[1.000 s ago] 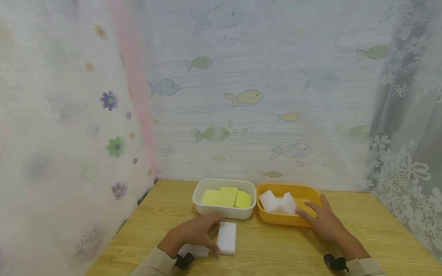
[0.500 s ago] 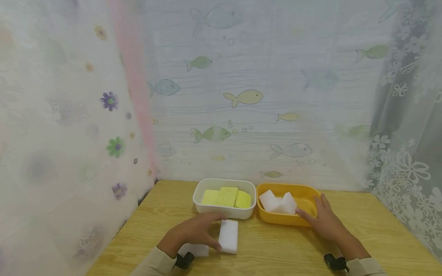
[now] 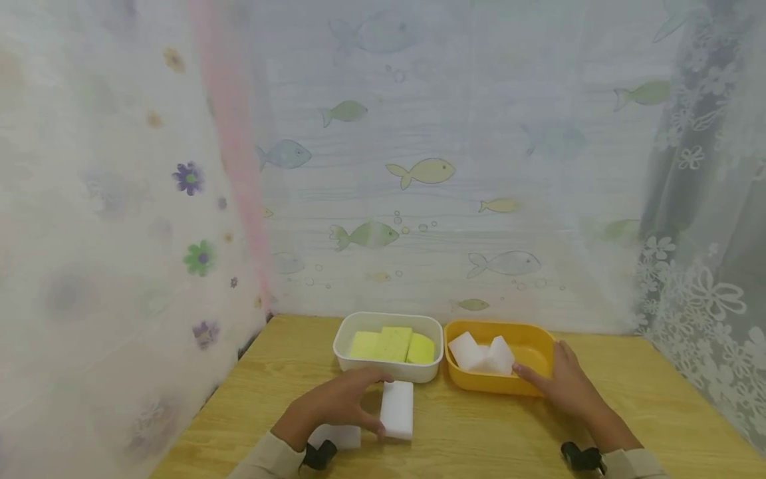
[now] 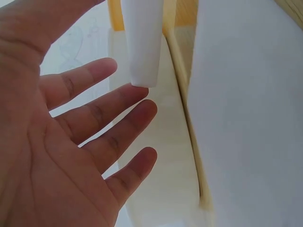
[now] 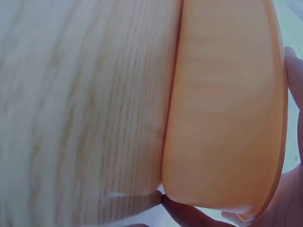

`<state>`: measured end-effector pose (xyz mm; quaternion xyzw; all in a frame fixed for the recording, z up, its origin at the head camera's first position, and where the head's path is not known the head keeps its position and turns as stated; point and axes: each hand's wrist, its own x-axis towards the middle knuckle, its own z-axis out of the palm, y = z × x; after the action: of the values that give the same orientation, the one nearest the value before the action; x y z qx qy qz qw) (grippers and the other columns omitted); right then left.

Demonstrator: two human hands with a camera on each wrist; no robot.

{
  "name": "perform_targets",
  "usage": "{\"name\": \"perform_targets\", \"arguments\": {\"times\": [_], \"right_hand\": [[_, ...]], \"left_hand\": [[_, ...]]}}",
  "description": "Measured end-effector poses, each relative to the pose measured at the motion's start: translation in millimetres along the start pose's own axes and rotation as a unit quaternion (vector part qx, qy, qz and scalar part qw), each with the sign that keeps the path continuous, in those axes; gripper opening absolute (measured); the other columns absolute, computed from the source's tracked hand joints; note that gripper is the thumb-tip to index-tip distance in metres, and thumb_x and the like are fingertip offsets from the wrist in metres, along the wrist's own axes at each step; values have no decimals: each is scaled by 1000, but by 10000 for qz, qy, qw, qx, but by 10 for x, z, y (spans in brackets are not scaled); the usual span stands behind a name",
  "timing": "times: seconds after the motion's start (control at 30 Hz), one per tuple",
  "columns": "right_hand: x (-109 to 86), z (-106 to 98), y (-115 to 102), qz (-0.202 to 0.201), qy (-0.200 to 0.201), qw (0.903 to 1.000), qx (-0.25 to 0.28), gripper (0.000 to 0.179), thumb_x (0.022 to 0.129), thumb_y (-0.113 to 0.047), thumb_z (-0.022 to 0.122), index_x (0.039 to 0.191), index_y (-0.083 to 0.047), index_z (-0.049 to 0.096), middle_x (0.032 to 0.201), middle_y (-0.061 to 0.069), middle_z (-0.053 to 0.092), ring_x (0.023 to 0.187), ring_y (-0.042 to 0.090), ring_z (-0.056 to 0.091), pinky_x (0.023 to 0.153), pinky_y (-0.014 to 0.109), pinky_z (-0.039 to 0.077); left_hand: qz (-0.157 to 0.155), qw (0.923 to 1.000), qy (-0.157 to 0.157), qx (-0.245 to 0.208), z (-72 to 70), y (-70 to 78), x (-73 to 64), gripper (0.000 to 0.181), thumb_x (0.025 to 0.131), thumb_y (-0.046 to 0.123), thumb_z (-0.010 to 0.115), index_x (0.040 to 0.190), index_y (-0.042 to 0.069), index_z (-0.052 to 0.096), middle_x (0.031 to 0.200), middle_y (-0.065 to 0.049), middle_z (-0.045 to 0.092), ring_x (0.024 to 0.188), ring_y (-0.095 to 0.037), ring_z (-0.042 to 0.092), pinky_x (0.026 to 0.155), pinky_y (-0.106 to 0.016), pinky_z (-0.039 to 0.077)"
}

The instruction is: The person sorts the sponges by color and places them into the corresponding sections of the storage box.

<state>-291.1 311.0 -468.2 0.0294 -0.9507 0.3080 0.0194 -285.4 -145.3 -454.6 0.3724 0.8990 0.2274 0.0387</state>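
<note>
In the head view my left hand [image 3: 341,402] pinches a white sponge block [image 3: 397,410] by its two ends, thumb at the near end, fingertips at the far end. A second white block [image 3: 338,436] lies below that hand, partly hidden by it. In the left wrist view the fingers are spread, and a fingertip touches the end of the white block [image 4: 144,47]; the thumb's tip is out of frame. My right hand [image 3: 565,386] grips the right end of an orange container [image 3: 497,380], thumb at its front rim. The right wrist view shows fingers round the container's end [image 5: 222,118].
Two white blocks [image 3: 499,354] lean together in the left part of the orange container. Beside it on the left, a white container [image 3: 389,370] holds several yellow sponge blocks [image 3: 395,342]. Both stand on a wood-grain table [image 3: 473,432], with fish-patterned curtain [image 3: 419,279] behind.
My left hand and the white block have shifted slightly right and away from me. The right hand's fingers have drawn from inside the orange container to its right rim.
</note>
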Motion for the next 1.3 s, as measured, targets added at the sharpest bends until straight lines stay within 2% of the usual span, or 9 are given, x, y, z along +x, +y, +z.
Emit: {"name": "perform_targets", "arguments": {"times": [0.3, 0.47, 0.63, 0.77, 1.0, 1.13, 1.3], "right_hand": [[15, -44, 4, -61, 25, 10000, -7, 130, 92, -70, 62, 156, 17, -9, 162, 45, -6, 145, 67, 8, 113, 77, 18], [25, -37, 19, -106, 22, 9999, -131, 130, 91, -70, 64, 156, 20, -5, 161, 46, -1, 145, 67, 12, 113, 76, 21], [38, -25, 30, -93, 64, 9998, -161, 131, 90, -70, 66, 156, 20, -1, 161, 46, 3, 144, 66, 15, 114, 75, 23], [37, -21, 34, -64, 67, 9998, -152, 131, 89, -70, 67, 156, 19, -2, 161, 46, 3, 144, 66, 16, 113, 75, 24], [17, -34, 21, -73, 69, 9999, -118, 130, 89, -70, 67, 157, 19, -1, 161, 46, 5, 144, 65, 18, 112, 75, 26], [1, -39, 10, -110, 100, 9998, -101, 129, 89, -69, 67, 157, 19, 1, 160, 45, 8, 142, 63, 24, 111, 74, 30], [-1, -35, 19, -148, 115, 9998, -106, 129, 89, -68, 68, 157, 19, 1, 160, 45, 9, 142, 63, 25, 110, 74, 31]], "left_hand": [[277, 9991, 243, 187, -91, 103, 81, 81, 79, 58, 85, 144, 18, 57, 144, 5, 59, 136, -15, 54, 113, -37, 45], [478, 9972, 393, 419, -133, 157, 182, 79, 78, 60, 85, 141, 19, 58, 142, 7, 60, 134, -13, 55, 112, -37, 46], [588, 9962, 514, 388, -149, 202, 295, 79, 78, 57, 87, 140, 18, 58, 140, 6, 61, 132, -15, 57, 111, -36, 47], [559, 9952, 630, 494, -166, 257, 393, 79, 78, 58, 86, 140, 18, 59, 140, 4, 62, 131, -19, 60, 109, -37, 49], [307, 9935, 789, 766, -192, 357, 561, 81, 78, 66, 82, 142, 23, 58, 139, 6, 63, 126, -16, 61, 106, -37, 50], [176, 9939, 853, 683, -204, 399, 642, 81, 78, 68, 81, 142, 24, 59, 137, 6, 63, 124, -18, 62, 104, -40, 51], [96, 9931, 932, 702, -212, 427, 738, 82, 79, 69, 80, 143, 24, 58, 138, 7, 64, 121, -18, 63, 100, -36, 52]]}}
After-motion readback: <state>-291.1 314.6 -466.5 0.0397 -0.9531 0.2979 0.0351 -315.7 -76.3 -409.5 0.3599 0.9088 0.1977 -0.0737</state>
